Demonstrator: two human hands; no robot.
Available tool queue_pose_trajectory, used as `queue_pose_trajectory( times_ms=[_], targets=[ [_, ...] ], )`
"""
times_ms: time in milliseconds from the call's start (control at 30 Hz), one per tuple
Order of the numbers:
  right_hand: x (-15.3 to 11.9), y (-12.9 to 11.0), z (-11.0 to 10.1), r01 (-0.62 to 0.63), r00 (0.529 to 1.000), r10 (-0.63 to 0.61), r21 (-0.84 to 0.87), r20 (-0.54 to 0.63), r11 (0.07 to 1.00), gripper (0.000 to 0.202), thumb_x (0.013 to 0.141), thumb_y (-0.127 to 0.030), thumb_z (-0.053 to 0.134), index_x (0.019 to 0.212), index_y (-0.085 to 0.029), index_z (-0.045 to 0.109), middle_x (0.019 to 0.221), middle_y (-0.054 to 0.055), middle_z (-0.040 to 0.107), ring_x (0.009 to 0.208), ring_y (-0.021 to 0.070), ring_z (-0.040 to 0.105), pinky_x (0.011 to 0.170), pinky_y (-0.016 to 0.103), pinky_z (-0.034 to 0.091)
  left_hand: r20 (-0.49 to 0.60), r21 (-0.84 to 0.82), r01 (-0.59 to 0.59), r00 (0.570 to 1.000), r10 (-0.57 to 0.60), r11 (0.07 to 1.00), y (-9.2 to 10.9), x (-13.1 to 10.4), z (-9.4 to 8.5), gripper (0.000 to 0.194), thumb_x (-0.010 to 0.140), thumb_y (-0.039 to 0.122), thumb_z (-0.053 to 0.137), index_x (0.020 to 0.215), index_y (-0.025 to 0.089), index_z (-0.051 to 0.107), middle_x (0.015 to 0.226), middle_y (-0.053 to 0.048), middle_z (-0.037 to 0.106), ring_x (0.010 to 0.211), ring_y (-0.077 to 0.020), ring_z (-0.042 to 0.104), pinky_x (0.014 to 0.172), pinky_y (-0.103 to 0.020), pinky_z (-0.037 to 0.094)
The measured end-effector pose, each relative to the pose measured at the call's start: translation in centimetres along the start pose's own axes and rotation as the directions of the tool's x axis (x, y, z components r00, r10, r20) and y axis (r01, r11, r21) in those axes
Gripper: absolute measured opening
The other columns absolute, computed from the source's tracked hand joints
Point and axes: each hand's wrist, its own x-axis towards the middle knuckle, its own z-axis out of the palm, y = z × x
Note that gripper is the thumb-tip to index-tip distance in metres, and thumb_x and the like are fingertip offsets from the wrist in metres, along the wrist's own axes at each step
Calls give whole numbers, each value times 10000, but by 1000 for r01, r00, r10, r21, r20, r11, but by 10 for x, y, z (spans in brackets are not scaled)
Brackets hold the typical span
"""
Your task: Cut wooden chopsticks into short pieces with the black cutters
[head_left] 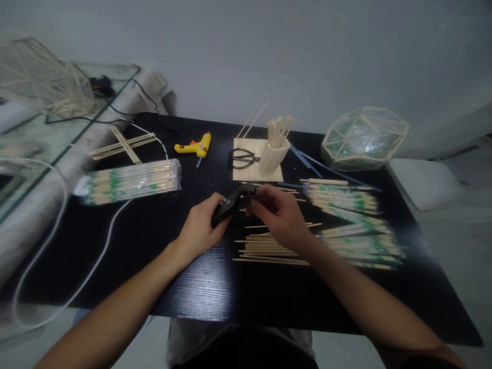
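My left hand [203,223] is wrapped round the black handle of a dark hand tool [232,203] above the middle of the table. At the tool's right end, my right hand [280,212] has its thumb and fingers pinched together; whatever they hold there is too small and dark to name. Loose thin wooden sticks [265,248] lie below and beside my right hand. Just behind the hands, black scissors [243,160] rest on a square wooden board [246,174], next to a wooden holder [272,158] full of upright sticks.
On the black table [200,287] are a yellow glue gun [196,147], a wrapped stick bundle [132,180] at left, more stick packs [357,241] at right and a faceted stick frame [365,138]. A white cable [111,230] loops at left beside a glass-topped table [103,102].
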Motion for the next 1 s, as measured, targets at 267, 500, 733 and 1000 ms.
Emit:
queue_pose_trajectory(
  times_ms=[267, 500, 733, 1000],
  targets=[
    [0, 0, 1, -16, 1000, 16, 16, 10, 1000, 346, 880, -519, 780, 843, -199, 654, 713, -3, 693, 670, 141, 640, 681, 282, 519, 7, -6, 3, 1000, -3, 1000, 2, 1, -1, 89, 945, 257, 581, 1003, 192, 601, 828, 0, 649, 709, -145, 584, 680, -257, 445],
    [1, -1, -1, -28, 999, 29, -10, 20, 1000, 399, 877, -572, 764, 824, -192, 654, 694, 0, 686, 641, 136, 612, 645, 273, 488, 7, -2, -9, 1000, 9, 1000, 1, 0, 0, 36, 938, 229, 580, 956, 198, 580, 789, 15, 617, 680, -135, 561, 649, -247, 416],
    [-1, -1, 1, -14, 1000, 14, -22, -3, 1000, 369, 886, -539, 767, 815, -195, 653, 682, -3, 686, 632, 132, 616, 640, 267, 494, 28, -28, 18, 999, -17, 999, 1, 0, 0, 100, 927, 208, 572, 851, 211, 507, 711, 40, 550, 623, -121, 516, 606, -238, 373],
    [-2, 0, 2, -9, 999, 7, -47, -41, 999, 356, 886, -532, 766, 819, -200, 657, 663, -5, 682, 618, 139, 622, 648, 281, 514, 51, -37, 62, 997, -60, 997, 3, 0, 0, 109, 886, 171, 560, 821, 217, 485, 651, 52, 511, 562, -114, 494, 568, -231, 350]
  ],
)
